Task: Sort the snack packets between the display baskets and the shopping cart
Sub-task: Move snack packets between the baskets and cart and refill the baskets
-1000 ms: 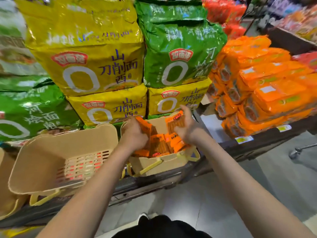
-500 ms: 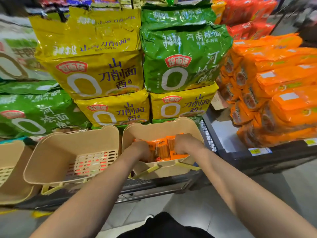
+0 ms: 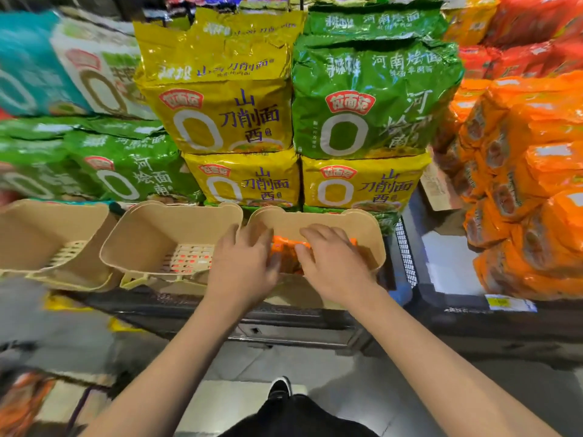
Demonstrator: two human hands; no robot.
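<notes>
Head view, biggest first: stacked yellow noodle bags (image 3: 220, 99) and green noodle bags (image 3: 372, 99) fill upper centre, orange packs (image 3: 520, 190) pile at right, and three tan baskets (image 3: 164, 234) line the shelf edge mid-frame. Right-most basket (image 3: 372, 234) at centre holds the orange snack packets (image 3: 285, 250). My left hand (image 3: 243, 266) and right hand (image 3: 334, 263) lie over them, fingers loosely spread and touching the packets, nothing pinched.

Three baskets (image 3: 170, 234) stand in a row on a shelf (image 3: 284, 313). Snack packets (image 3: 285, 252) lie in the rightmost basket (image 3: 372, 238), under both hands (image 3: 243, 266). Noodle bags (image 3: 220, 118) are stacked behind the baskets; more packs (image 3: 520, 190) are piled to the right.
</notes>
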